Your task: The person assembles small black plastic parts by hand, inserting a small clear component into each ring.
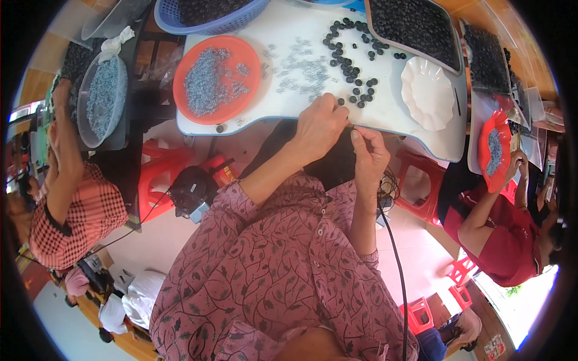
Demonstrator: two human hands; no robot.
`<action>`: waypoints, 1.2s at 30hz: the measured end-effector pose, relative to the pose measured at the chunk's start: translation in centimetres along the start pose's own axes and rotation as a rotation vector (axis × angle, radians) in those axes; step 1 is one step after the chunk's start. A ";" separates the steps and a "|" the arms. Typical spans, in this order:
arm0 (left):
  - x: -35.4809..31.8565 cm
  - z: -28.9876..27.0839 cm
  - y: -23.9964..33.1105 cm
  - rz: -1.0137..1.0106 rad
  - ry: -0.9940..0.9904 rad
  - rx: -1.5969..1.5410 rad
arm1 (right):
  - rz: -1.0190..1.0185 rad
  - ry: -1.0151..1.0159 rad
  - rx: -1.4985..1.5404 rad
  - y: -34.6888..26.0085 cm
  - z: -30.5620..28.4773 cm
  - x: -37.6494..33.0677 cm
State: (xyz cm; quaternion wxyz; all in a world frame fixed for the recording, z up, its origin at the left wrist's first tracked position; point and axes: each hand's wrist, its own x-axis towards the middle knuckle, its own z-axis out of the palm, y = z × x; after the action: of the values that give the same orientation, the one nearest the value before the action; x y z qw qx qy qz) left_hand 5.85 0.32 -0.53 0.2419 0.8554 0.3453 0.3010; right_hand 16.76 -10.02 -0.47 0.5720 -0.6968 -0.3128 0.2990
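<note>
My left hand (320, 127) is over the table's near edge, its fingers curled into a pinch. What they hold, if anything, is too small to make out. Just right of it and slightly lower, my right hand (369, 157) has its thumb and forefinger pressed together, with their contents hidden. Close to my left fingertips lies a small black round piece (341, 101). Beyond it, several more black round pieces (344, 62) are scattered in a curving line. Small clear-bluish pieces (304, 67) are spread over the white tabletop (277, 105).
An orange-red plate (253, 90) of bluish pieces stands left, a blue basket (241, 23) behind it. Right are a white scalloped dish (427, 93) and a tray (454, 60) of black pieces. Co-workers sit both sides; red stools (421, 186) flank me. A black cable (394, 253) hangs at right.
</note>
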 end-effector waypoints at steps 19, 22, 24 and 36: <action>-3.3 -1.8 -0.9 -0.616 -0.086 -1.866 | 0.145 -0.027 0.364 -0.2 0.7 -0.2; -3.6 -1.8 -1.4 -0.606 -0.092 -1.988 | 0.182 -0.050 0.501 -0.3 0.9 -0.2; -3.8 -1.7 -1.7 -0.587 -0.119 -2.026 | 0.201 -0.063 0.555 -0.4 1.0 -0.3; -4.4 -2.2 -1.7 -0.686 -0.048 -1.849 | 0.333 -0.132 0.759 -1.1 1.8 -0.5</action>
State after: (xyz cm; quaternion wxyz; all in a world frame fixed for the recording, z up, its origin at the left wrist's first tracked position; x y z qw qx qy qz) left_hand 1.03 -1.32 -1.54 0.8964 0.1889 0.1984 0.3484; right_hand 14.93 -9.16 0.36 0.7108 -0.4570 -0.0993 0.5254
